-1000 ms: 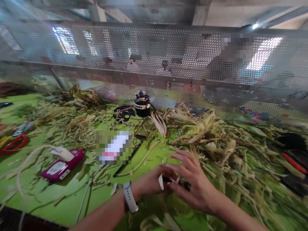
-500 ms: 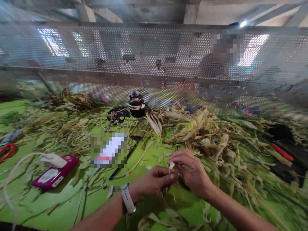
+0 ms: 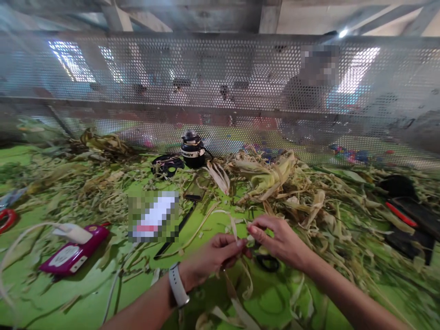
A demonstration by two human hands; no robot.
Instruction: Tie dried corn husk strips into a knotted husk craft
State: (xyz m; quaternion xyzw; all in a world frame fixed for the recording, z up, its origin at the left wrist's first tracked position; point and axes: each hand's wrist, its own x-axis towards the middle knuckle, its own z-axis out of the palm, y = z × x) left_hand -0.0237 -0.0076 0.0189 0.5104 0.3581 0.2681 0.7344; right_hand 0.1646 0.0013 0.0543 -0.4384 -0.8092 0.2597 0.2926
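Observation:
Between the thumb and fingers of my left hand (image 3: 223,252), a pale strip of dried corn husk (image 3: 233,226) is pinched; one end curls up and away over the table. My right hand (image 3: 278,240) is close beside it with fingers curled and closed. Small pale bits show near its fingertips, but what it holds is unclear. A black loop like a scissors handle (image 3: 268,263) lies under my right wrist. More husk strips (image 3: 245,316) lie below my hands.
A purple power bank or socket block (image 3: 77,250) with a white plug is at left, near red-handled scissors (image 3: 7,221). A black jar (image 3: 193,151) stands by the perforated metal screen (image 3: 213,68). Husk heaps (image 3: 275,176) cover the green table (image 3: 99,293). A person is behind the screen.
My hands have moved slightly apart. The husk strip now stretches up from my left hand, and the black loop under my right hand has come into view.

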